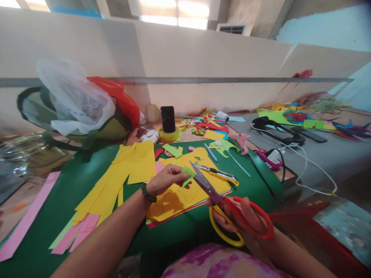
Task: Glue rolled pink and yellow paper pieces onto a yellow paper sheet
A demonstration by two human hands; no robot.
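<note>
My left hand (169, 179) pinches a small piece of green paper (188, 176) between thumb and fingers. In my right hand (232, 216) is a pair of scissors (211, 192) with one red and one yellow handle loop. The blades point up and left, close beside the green paper; whether they touch it I cannot tell. Below both hands lies a stack of yellow paper (171, 204) with other colours showing at its edge. A utility knife (217, 172) rests on that stack, just beyond the scissors.
Yellow paper strips (116, 185) and pink strips (29, 216) lie left on the green mat (162, 243). A phone (168, 119) stands at a tape roll (169, 136). Right are a pink glue gun (241, 142) and a white cable (305, 166). Bags (84, 108) stand back left.
</note>
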